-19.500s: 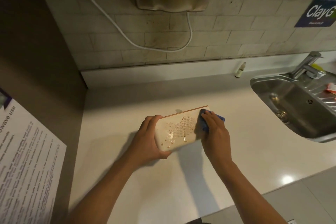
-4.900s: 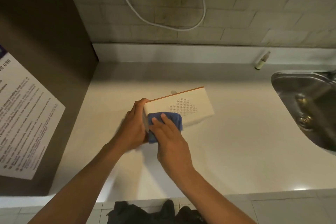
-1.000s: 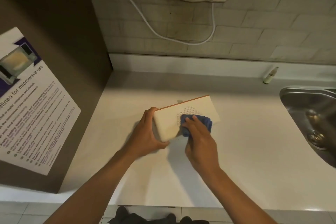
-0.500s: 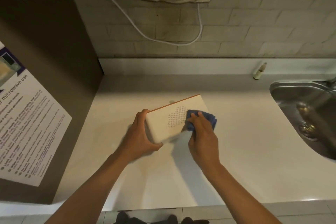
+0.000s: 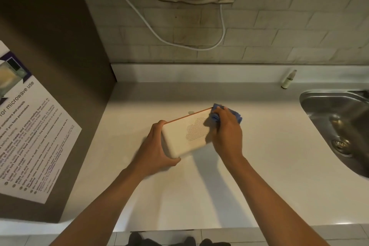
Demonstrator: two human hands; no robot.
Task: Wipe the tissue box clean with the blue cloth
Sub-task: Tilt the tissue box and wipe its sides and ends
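I have the cream-coloured rectangular tissue box with its dotted cloud pattern and thin orange edge (image 5: 184,136) tipped up on the pale countertop (image 5: 179,195) at the centre of the frame, its broad patterned face turned toward me. My left hand (image 5: 155,149) grips the box's left end, fingers curled over the top corner and thumb tucked under the near bottom corner, steadying it. My right hand (image 5: 227,136) presses the bunched blue cloth (image 5: 216,115) against the box's upper right corner, fingers bent down over the cloth; blue folds stick out above and to the right of my knuckles. As far as I can see, the face toward me looks clean, with no marks showing on the part not covered by my hand, so I judge the wiping well advanced and now working the far right end. The back, underside and far end are hidden, so I cannot tell whether they need passes. To the right lie a stainless steel sink (image 5: 319,98) and a small bottle (image 5: 287,80).
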